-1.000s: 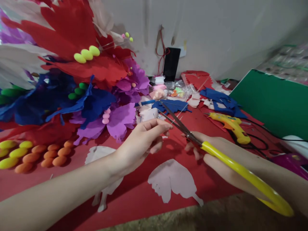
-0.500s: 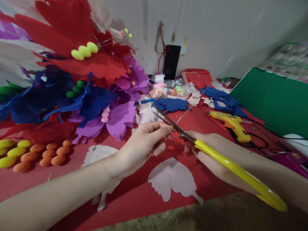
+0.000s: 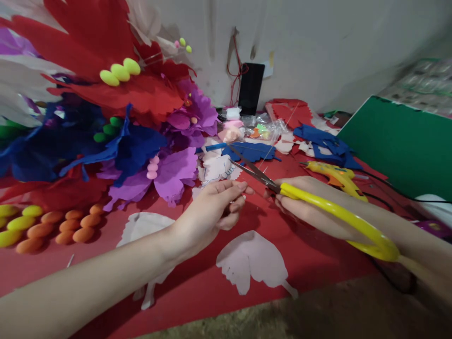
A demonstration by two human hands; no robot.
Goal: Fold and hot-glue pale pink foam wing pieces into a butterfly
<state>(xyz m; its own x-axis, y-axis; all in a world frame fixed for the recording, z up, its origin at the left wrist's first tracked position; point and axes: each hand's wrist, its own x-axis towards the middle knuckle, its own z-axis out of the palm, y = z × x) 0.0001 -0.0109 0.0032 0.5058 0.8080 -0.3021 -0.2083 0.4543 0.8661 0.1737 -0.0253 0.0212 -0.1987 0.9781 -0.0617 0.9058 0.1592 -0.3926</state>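
Note:
My right hand (image 3: 310,214) holds yellow-handled scissors (image 3: 337,214), their narrow blades slightly apart and pointing up and to the left. Just left of the blades, my left hand (image 3: 212,207) is closed in a pinch. Whatever sits between its thumb and finger is too small to make out. Below the hands lies a pale pink butterfly-wing cutout (image 3: 268,256) on the red tabletop (image 3: 197,292). A whitish cutout (image 3: 144,226) is partly hidden under my left forearm. Behind the blades are a white cutout with blue outlines (image 3: 215,167) and a blue cutout (image 3: 254,151).
Large red, blue and purple butterflies (image 3: 148,94) crowd the left. Orange and yellow egg-shaped pieces (image 3: 40,230) sit in rows there. On the right are a yellow glue gun (image 3: 335,176) with its cord and a green board (image 3: 402,146). A dark phone (image 3: 251,87) leans against the wall.
The scissors have tilted and drawn slightly away from my left fingertips, whose pinch stays nearly in place. The thin strand seen between the hands earlier is now only faintly visible behind.

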